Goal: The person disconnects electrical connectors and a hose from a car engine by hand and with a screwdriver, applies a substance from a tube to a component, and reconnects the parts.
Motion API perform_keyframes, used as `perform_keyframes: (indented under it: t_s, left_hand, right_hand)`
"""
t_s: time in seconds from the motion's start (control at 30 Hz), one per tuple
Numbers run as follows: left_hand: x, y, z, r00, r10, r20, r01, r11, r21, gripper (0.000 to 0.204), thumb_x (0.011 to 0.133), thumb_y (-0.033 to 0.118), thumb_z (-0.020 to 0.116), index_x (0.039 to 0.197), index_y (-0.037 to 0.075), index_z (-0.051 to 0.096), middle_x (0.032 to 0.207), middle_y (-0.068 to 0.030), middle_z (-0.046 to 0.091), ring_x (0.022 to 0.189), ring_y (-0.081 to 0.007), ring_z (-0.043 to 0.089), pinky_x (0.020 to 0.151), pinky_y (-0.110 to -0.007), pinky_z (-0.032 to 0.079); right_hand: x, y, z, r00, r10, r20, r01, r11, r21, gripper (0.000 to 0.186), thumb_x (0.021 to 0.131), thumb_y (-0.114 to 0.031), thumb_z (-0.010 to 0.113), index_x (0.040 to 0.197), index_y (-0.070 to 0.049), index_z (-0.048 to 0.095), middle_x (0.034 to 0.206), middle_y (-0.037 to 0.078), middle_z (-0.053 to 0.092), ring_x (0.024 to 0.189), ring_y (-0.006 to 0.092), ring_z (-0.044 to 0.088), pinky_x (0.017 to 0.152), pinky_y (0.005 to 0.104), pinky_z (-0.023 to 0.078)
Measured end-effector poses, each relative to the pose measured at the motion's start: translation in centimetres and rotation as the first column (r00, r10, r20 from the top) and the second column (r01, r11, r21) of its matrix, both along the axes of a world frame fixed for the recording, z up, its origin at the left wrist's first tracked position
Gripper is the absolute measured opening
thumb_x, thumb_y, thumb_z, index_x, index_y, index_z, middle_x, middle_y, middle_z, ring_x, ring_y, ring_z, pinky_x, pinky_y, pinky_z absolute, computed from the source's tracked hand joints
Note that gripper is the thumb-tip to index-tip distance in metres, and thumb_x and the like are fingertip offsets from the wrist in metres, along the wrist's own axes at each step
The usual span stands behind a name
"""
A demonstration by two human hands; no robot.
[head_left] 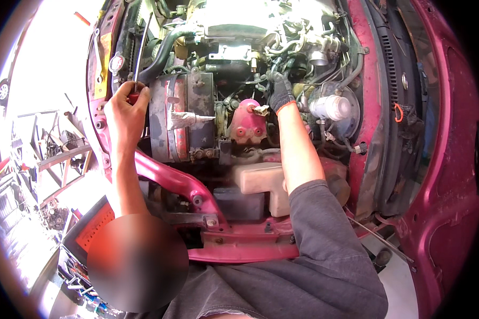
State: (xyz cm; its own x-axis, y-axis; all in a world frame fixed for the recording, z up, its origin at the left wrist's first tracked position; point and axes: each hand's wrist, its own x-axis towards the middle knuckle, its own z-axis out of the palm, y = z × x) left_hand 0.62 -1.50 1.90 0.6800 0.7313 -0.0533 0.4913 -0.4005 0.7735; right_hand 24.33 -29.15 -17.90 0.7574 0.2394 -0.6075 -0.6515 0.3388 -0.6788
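My bare left hand (126, 109) is closed round the red handle of a long-shafted screwdriver (142, 50), over the front edge of an open engine bay. The shaft points away from me, beside a black radiator hose (167, 50); its tip is hard to make out. My right hand (280, 91), in a dark glove with an orange cuff, reaches deep among the hoses and wires by the engine. Its fingers look curled, but what they hold is hidden. Nearest me between the hands sits a pink-red bracket (248, 123) with bolts.
A black cylindrical air cleaner housing (202, 106) stands right of my left hand. To the right are a white fluid reservoir (331, 108) and a beige plastic tank (261, 181). A wrench (97, 56) lies on the left body edge. An orange-and-black case (93, 228) stands lower left.
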Motion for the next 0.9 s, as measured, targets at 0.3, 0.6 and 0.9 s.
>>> perform_keyframes:
  t_s: [0.3, 0.6, 0.9]
  left_hand:
    - [-0.4, 0.3, -0.2, 1.000, 0.003, -0.013, -0.003, 1.000, 0.013, 0.019, 0.084, 0.015, 0.066, 0.092, -0.001, 0.067, 0.071, -0.0105, 0.065, 0.064, -0.0122, 0.058, 0.065, -0.029, 0.048]
    - [-0.3, 0.4, -0.1, 1.000, -0.001, 0.005, 0.001, 1.000, 0.017, 0.020, 0.084, 0.016, 0.066, 0.093, -0.002, 0.067, 0.073, -0.0122, 0.066, 0.065, -0.0143, 0.059, 0.067, -0.029, 0.048]
    - [-0.3, 0.4, -0.3, 1.000, 0.011, -0.011, -0.011, 1.000, -0.004, 0.019, 0.084, 0.016, 0.066, 0.092, -0.001, 0.066, 0.071, -0.0113, 0.064, 0.063, -0.0135, 0.058, 0.065, -0.029, 0.047]
  right_hand:
    - [0.8, -0.1, 0.3, 0.990, 0.108, 0.087, -0.100, 0.990, -0.095, 0.019, 0.077, -0.012, 0.060, 0.095, -0.006, 0.062, 0.080, 0.006, 0.066, 0.057, 0.0148, 0.059, 0.042, 0.0238, 0.045]
    - [2.0, 0.4, 1.1, 0.997, -0.001, 0.078, -0.001, 1.000, 0.015, 0.020, 0.086, -0.016, 0.064, 0.096, 0.001, 0.067, 0.087, 0.011, 0.070, 0.068, 0.0180, 0.066, 0.050, 0.0223, 0.049]
    - [2.8, -0.5, -0.1, 0.998, -0.058, -0.005, 0.055, 0.972, -0.230, 0.017, 0.089, -0.019, 0.066, 0.084, -0.004, 0.060, 0.065, 0.007, 0.060, 0.050, 0.0152, 0.057, 0.037, 0.0288, 0.043]
